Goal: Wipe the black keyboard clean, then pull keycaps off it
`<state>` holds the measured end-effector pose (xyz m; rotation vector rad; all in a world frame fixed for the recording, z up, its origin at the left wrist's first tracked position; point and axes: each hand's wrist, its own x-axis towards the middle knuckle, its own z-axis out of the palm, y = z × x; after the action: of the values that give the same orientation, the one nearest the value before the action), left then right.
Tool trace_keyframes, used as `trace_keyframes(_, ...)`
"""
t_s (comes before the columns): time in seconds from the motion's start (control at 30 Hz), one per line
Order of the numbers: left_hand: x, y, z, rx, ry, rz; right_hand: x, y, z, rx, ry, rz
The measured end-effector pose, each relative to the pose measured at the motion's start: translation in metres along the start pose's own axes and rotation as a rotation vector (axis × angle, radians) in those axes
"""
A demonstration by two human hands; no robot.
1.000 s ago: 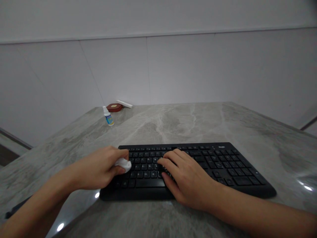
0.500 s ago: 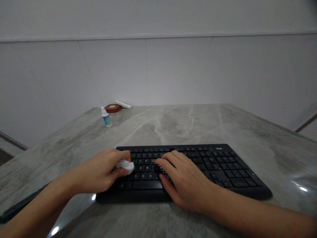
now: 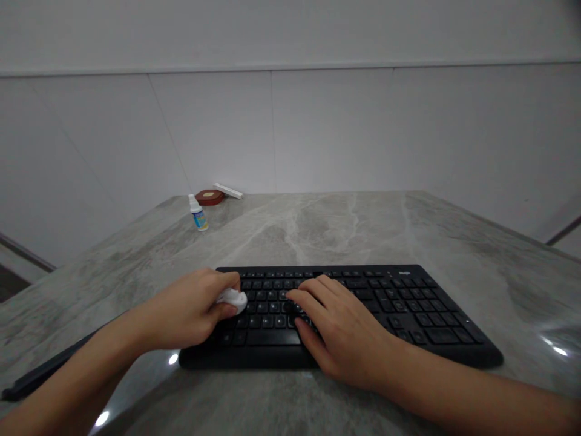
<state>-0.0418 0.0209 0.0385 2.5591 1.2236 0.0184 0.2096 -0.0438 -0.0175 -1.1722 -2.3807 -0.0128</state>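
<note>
A black keyboard (image 3: pixel 399 309) lies across the grey marble table (image 3: pixel 318 230) in front of me. My left hand (image 3: pixel 190 309) is closed on a small white wad of cloth (image 3: pixel 233 298), pressed onto the keys at the keyboard's left end. My right hand (image 3: pixel 340 330) rests on the middle of the keyboard, its fingers spread over the keys and holding nothing.
At the table's far left stand a small white spray bottle (image 3: pixel 198 213) with a blue label, a round red-brown tin (image 3: pixel 209 196) and a flat white strip (image 3: pixel 228 190). A dark edge (image 3: pixel 40 375) runs along the near left. White wall panels stand behind.
My left hand has slid the white wad slightly to the right along the left keys. The right hand has stayed in place; the view has shifted a little.
</note>
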Motion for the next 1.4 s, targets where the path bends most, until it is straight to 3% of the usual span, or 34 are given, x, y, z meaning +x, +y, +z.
trace_keyframes(0.23, 0.0021, 0.0019, 0.0055, 0.030, 0.048, -0.009, 0.0004, 0.0007, -0.0002, 0.001, -0.001, -0.003)
trace_keyframes(0.4, 0.0017, 0.0022, 0.0026, -0.006, -0.007, -0.066, 0.0004, 0.0013, 0.0003, -0.005, -0.011, 0.004)
trace_keyframes(0.57, 0.0044, 0.0083, 0.0062, -0.034, 0.060, -0.053, 0.0009, 0.0011, 0.0008, -0.003, -0.002, -0.004)
trace_keyframes(0.73, 0.0024, 0.0042, 0.0032, -0.054, 0.008, -0.081, 0.0004, 0.0010, 0.0012, -0.005, 0.004, -0.008)
trace_keyframes(0.93, 0.0014, 0.0074, 0.0027, -0.027, 0.005, -0.005, 0.0015, 0.0011, 0.0001, -0.006, -0.003, -0.005)
trace_keyframes(1.1, 0.0019, 0.0051, 0.0041, 0.059, 0.051, -0.071, 0.0014, 0.0009, 0.0007, 0.000, -0.005, -0.008)
trace_keyframes(1.3, 0.0021, 0.0048, 0.0050, 0.000, 0.006, 0.020, 0.0014, 0.0015, 0.0011, -0.008, 0.002, -0.008)
trace_keyframes(1.4, 0.0023, 0.0032, 0.0040, 0.044, 0.024, -0.020, 0.0013, 0.0016, 0.0012, -0.007, -0.004, -0.008)
